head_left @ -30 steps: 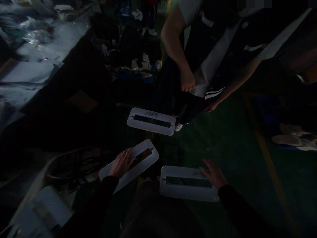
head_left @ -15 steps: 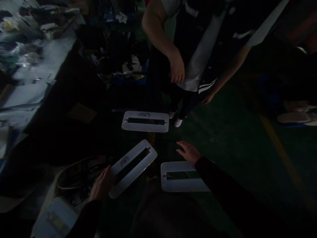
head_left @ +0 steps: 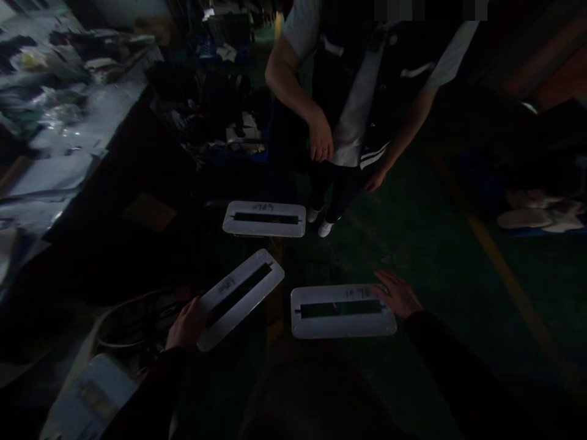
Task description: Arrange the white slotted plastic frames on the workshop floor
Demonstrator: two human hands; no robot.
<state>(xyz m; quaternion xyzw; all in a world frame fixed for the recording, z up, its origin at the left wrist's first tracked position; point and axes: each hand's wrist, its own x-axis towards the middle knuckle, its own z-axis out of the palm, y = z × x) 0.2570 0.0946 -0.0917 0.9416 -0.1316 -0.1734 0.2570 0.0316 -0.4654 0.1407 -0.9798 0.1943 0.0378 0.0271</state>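
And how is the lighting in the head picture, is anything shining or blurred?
Head view: very dim, the right sleeve nearly lost in shadow; plastic on the table glints; the left edge looks smeared; the slotted panel at the right hand is clearer.

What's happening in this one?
A person has both hands at pale slotted panels in dim light. The left hand is at the near end of the angled panel; the right hand, fingers extended, is at the right end of the right-hand panel. Whether either grips is unclear. A third panel lies farther ahead, and all three bear handwritten marks. Beyond it, a co-worker stands facing them, touching none of the panels.
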